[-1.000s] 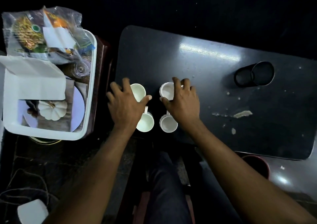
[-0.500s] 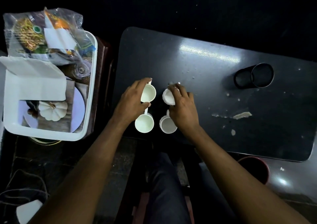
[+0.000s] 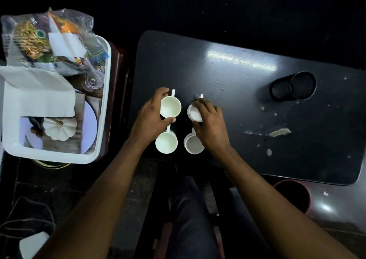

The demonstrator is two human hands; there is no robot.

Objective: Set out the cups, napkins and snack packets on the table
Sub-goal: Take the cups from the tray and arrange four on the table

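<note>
Cups: four, white, with handles, in a two-by-two block on the table, at its left end beside the near edge.

Table is dark and glossy, with pale scuffs toward the right end. White tub stands off the table, just beside its left edge, on a brown stand.

Left hand grips the far-left cup, thumb on the near side of the rim and fingers round the left and far side; mouth up, handle pointing at the far edge. Cannot tell if it is lifted or resting.

Right hand holds the far-right cup, fingers curled over its top and thumb at the near side. This cup is tilted, mouth toward the left.

Napkins, white and folded, lie in the tub along its left side. Snack packets in clear plastic are piled on the tub's far end, overhanging the rim.

Black cylinder holder lies on its side near the table's far-right corner, well apart from the cups.

White pumpkin ornament sits in the tub's near half, on a pale plate.

Near-left cup and near-right cup stand upright at the near edge, untouched, handles pointing toward the far pair. The right wrist partly hides the near-right cup.

Clear glass lies in the tub by its right wall.
</note>
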